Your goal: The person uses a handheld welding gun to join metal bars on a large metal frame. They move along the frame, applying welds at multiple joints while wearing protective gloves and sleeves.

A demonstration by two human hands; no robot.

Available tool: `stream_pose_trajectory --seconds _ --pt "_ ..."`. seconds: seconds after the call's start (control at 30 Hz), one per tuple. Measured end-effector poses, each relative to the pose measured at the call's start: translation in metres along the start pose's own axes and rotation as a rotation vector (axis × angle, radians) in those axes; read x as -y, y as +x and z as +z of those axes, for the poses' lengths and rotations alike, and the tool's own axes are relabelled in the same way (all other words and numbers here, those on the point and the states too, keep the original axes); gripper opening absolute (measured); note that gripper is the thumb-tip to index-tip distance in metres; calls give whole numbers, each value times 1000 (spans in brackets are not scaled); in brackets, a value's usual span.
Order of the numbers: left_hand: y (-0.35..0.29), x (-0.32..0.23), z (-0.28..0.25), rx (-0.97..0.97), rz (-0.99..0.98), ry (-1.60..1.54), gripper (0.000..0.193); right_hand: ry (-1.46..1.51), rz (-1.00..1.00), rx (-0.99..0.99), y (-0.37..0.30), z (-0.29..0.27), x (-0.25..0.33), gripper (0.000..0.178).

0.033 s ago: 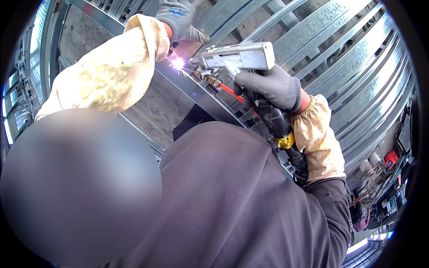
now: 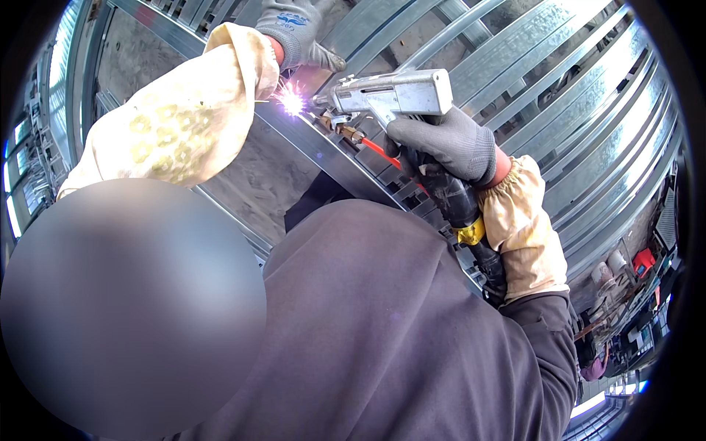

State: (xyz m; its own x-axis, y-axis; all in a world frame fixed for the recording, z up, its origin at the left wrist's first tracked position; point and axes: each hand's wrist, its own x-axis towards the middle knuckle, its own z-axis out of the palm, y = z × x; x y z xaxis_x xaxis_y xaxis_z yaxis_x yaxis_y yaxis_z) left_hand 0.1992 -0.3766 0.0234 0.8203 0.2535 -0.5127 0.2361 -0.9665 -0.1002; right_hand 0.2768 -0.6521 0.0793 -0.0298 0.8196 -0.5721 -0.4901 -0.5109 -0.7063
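Note:
My right hand (image 2: pixel 445 143), in a grey glove, is closed around the grip of a silver welding gun (image 2: pixel 390 94). A thick black-wrapped cable (image 2: pixel 452 195) with yellow tape and an orange hose (image 2: pixel 382 152) trail from the gun. Bright pinkish-white sparks (image 2: pixel 291 100) flare just off its nozzle, on a galvanized steel beam (image 2: pixel 312 143). Beyond the sparks is my left hand (image 2: pixel 294 29), also gloved, thumb stretched out and fingers apart over the steelwork. The top picture edge cuts off part of that hand, and nothing shows in it. Pale protective sleeves (image 2: pixel 173 110) cover both forearms.
Long parallel steel slats (image 2: pixel 529 55) fill the far and right side, with gaps between them. Grey floor (image 2: pixel 261 173) shows below the beam. At the far right are a red object (image 2: pixel 643 262), pale cylindrical containers (image 2: pixel 609 268) and clutter.
The spark burst has changed shape a little, spreading more upward. Both hands and the welding gun stay where they were.

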Motion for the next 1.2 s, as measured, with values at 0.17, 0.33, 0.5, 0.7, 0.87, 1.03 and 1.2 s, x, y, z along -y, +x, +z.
stream_pose_trajectory --seconds 0.17,0.33,0.5,0.7,0.87,1.03,1.2 --pt "-8 3 -1 -16 -7 2 136 -20 -37 -22 -2 2 -6 31" --pt "-7 2 -1 -7 -12 -3 140 -18 27 -7 -4 -1 -6 32" --pt "-16 -1 -11 -37 17 -40 137 24 41 -22 -9 2 -4 32" --pt "-14 2 -5 -37 1 -46 136 -3 64 0 -11 1 -2 31" --pt "-8 1 -8 -10 21 -50 138 11 77 -34 -13 0 -4 31" --pt "-9 2 -8 48 -32 9 143 14 85 -22 -17 3 -1 34" --pt "-8 4 -3 15 -30 -2 144 14 101 -22 -19 3 -2 36"
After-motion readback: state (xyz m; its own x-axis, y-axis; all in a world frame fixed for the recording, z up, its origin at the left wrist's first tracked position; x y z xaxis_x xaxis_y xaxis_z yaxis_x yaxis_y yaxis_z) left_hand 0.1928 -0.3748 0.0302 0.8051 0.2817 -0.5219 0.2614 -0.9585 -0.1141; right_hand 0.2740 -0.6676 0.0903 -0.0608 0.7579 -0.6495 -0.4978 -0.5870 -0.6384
